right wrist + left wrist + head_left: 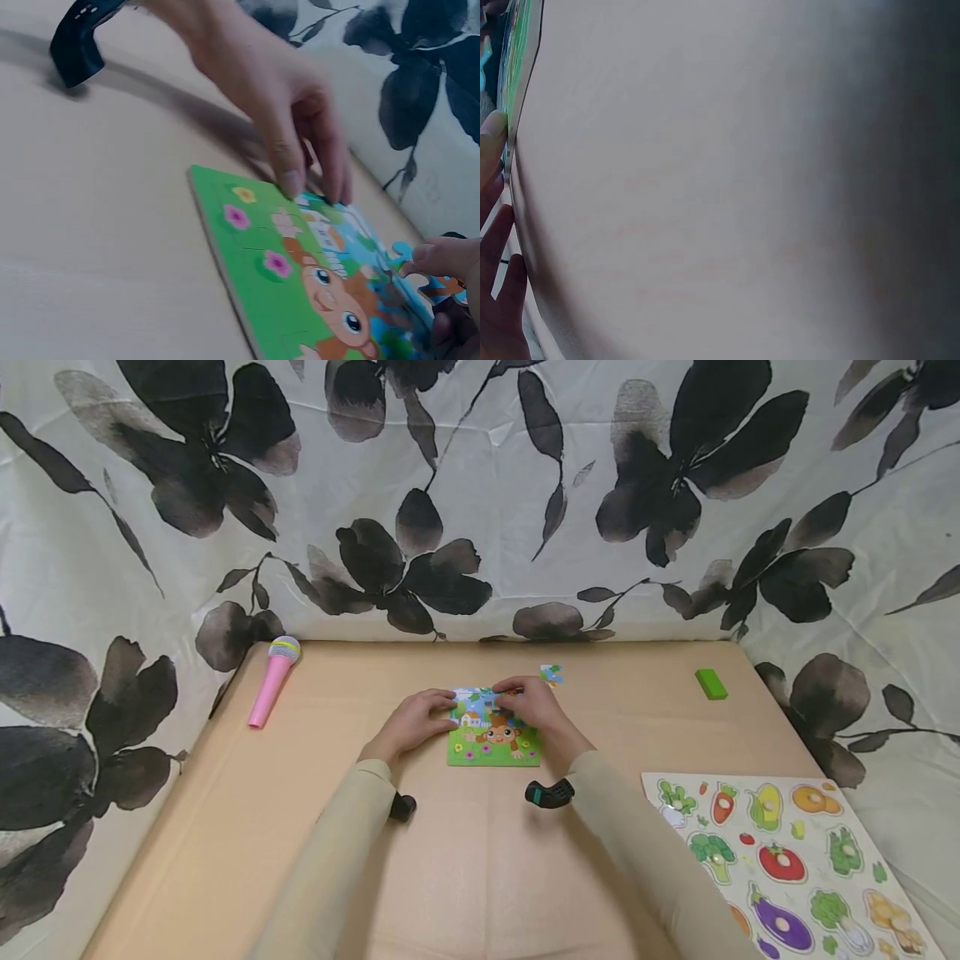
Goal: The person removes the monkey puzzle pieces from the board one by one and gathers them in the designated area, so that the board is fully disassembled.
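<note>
A square jigsaw puzzle [491, 752] with a monkey on green grass lies flat at the middle of the table. My left hand [420, 718] touches its left edge, thumb at the border and the other fingers spread beyond. In the left wrist view, the thumb [493, 127] meets the puzzle's edge. Over the upper right of the puzzle, my right hand [536, 706] pinches a blue and orange jigsaw piece [439, 286] between thumb and fingers. Another jigsaw piece [552, 673] lies on the table just behind the right hand.
A pink toy microphone [273, 687] lies at the back left. A green block [711, 684] sits at the back right. In front of it is a white board of vegetable pictures [738, 881], partly covered by the right sleeve. Floral cloth [495, 485] hangs behind the table.
</note>
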Available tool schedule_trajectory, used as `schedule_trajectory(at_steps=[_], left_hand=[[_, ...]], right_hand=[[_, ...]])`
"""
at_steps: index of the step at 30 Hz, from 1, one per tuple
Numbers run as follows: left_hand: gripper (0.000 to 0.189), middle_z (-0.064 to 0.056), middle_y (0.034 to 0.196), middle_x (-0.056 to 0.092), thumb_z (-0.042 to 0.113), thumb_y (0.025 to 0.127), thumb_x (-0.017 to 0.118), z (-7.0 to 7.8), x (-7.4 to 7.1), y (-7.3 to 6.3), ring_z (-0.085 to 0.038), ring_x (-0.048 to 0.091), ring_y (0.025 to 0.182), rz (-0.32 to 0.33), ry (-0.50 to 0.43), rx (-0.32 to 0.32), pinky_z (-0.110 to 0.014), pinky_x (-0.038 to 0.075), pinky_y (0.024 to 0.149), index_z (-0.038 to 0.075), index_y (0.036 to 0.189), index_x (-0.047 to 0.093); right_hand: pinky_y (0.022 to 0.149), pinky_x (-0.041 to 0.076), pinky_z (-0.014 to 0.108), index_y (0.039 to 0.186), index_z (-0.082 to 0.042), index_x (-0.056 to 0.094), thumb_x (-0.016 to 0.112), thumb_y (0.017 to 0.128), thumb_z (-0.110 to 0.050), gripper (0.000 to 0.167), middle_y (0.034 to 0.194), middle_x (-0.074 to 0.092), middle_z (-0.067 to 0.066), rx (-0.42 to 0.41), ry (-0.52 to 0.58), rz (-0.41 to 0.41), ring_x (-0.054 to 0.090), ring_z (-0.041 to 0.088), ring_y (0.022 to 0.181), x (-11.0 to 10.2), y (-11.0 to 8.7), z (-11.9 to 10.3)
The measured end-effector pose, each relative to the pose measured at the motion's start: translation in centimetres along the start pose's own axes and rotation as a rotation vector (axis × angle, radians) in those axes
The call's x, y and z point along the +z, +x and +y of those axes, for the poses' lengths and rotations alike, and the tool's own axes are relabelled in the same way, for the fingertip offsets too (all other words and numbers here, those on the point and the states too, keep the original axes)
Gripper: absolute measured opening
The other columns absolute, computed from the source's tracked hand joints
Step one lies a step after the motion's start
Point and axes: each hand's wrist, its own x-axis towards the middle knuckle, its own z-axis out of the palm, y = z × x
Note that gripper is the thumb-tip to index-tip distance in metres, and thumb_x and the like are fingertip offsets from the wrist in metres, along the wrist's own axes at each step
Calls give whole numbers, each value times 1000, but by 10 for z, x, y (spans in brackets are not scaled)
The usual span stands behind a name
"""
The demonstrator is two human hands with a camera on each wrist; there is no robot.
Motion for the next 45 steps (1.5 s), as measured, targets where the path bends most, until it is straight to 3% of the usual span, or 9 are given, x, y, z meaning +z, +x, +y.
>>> schedule_trajectory(at_steps=[8, 15, 19, 29, 39, 45], left_hand=[[43, -5, 140, 55, 28, 89, 73, -2, -1, 0, -27, 43, 135, 4, 8, 15, -43, 30, 115, 5, 125, 67], [43, -4, 140, 55, 28, 89, 73, -4, 0, 1, -26, 43, 136, 2, 10, 11, -43, 30, 115, 5, 125, 67], [43, -4, 141, 54, 29, 90, 73, -2, 0, 1, -26, 42, 136, -6, 10, 5, -43, 29, 116, 6, 126, 66], [43, -4, 141, 54, 29, 89, 73, -2, -1, 0, -26, 42, 136, -9, 20, 3, -44, 29, 115, 6, 126, 66], [43, -4, 141, 54, 29, 89, 73, -3, 0, 1, -27, 42, 136, -6, 21, 6, -45, 30, 115, 6, 126, 66], [43, -4, 141, 54, 28, 89, 73, -3, 0, 0, -27, 42, 136, -4, 17, 5, -45, 30, 115, 6, 126, 66]], right_hand=[[78, 44, 29, 120, -8, 70, 72, 90, -17, 31, 121, 63, 8, 3, 50, 70, 51, 22, 101, -26, -3, 16], [73, 38, 29, 121, -10, 71, 71, 91, -18, 31, 122, 62, 11, 2, 43, 125, 46, 23, 93, -50, -9, 33], [71, 40, 27, 120, -8, 71, 67, 94, -16, 28, 120, 63, 13, 12, 58, 158, 48, 22, 89, -68, -9, 42], [77, 43, 23, 122, 1, 67, 59, 97, -10, 28, 122, 63, 20, 75, 13, 222, 52, 24, 98, -107, -9, 61], [83, 40, 30, 123, -1, 66, 58, 98, -10, 28, 122, 60, 19, 143, -42, 240, 48, 27, 99, -115, -9, 70], [84, 41, 32, 121, -1, 67, 59, 98, -12, 27, 121, 59, 18, 123, -46, 276, 48, 28, 102, -112, -5, 75]])
